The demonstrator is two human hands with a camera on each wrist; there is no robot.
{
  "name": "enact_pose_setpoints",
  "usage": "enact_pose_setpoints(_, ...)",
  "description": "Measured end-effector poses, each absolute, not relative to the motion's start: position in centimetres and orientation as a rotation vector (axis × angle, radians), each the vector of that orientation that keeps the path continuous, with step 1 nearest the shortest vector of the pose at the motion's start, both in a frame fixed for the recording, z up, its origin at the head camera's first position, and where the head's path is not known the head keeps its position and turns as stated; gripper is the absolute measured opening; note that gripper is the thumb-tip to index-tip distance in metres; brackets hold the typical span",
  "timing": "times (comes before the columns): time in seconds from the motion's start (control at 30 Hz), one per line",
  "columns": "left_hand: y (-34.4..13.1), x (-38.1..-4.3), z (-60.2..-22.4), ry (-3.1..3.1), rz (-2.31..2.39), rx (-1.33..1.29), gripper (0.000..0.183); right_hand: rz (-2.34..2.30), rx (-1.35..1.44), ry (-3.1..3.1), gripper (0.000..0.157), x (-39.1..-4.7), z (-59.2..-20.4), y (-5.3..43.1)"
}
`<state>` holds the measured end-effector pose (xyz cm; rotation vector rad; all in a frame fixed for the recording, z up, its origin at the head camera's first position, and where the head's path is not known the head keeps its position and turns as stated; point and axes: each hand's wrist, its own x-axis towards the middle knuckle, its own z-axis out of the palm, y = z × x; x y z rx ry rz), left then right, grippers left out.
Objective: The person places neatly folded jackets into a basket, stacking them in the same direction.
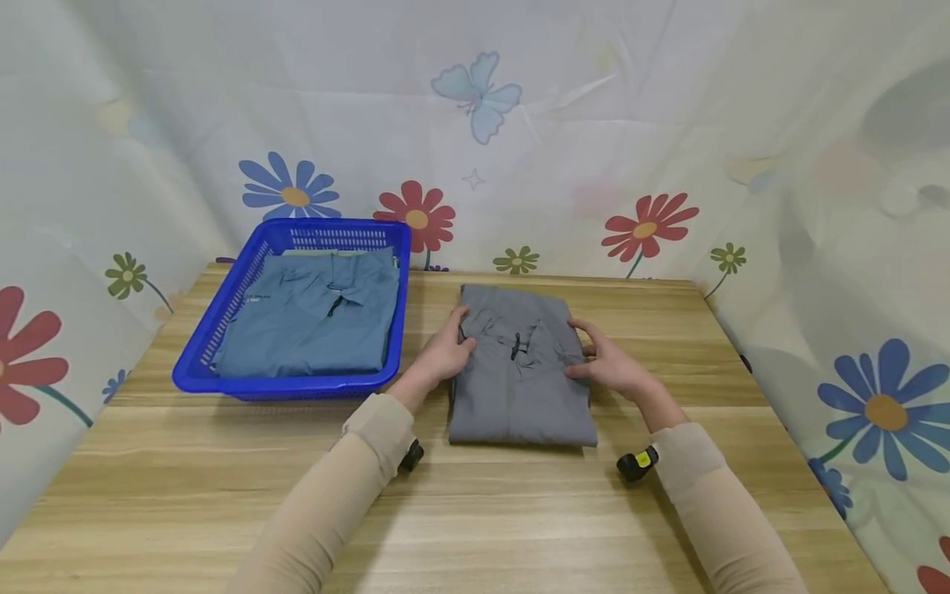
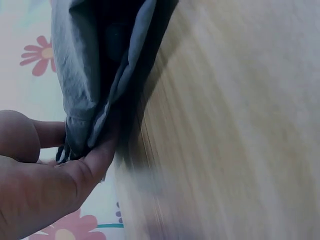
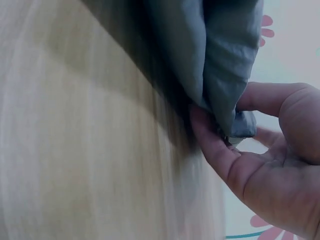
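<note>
A folded grey jacket (image 1: 519, 388) with a small black cord or pull near its collar lies over the wooden table. My left hand (image 1: 448, 346) holds its left edge, thumb on top. On the opposite edge, my right hand (image 1: 612, 363) grips the cloth the same way. In the left wrist view the layered cloth (image 2: 80, 75) sits pinched between thumb and fingers, with fingertips hidden beneath it. The right wrist view shows the jacket's folds (image 3: 225, 60) between the right thumb and fingers, its side close over the table.
To the left stands a blue plastic basket (image 1: 289, 386) holding a folded blue garment (image 1: 319, 322). The wooden table (image 1: 505, 520) ends at a white curtain (image 1: 564, 165) printed with flowers and a butterfly. Black wrist cameras (image 1: 637, 464) hang under the beige sleeves (image 1: 720, 495).
</note>
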<state>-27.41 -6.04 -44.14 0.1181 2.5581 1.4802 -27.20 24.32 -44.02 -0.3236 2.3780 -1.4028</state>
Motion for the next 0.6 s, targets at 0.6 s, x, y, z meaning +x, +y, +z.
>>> enact_pose_setpoints(0.6,-5.72,-26.96,-44.75,2.531,1.560,0.079,0.062,-1.469,-0.294,2.371,0.061,-27.38,-44.56,25.08)
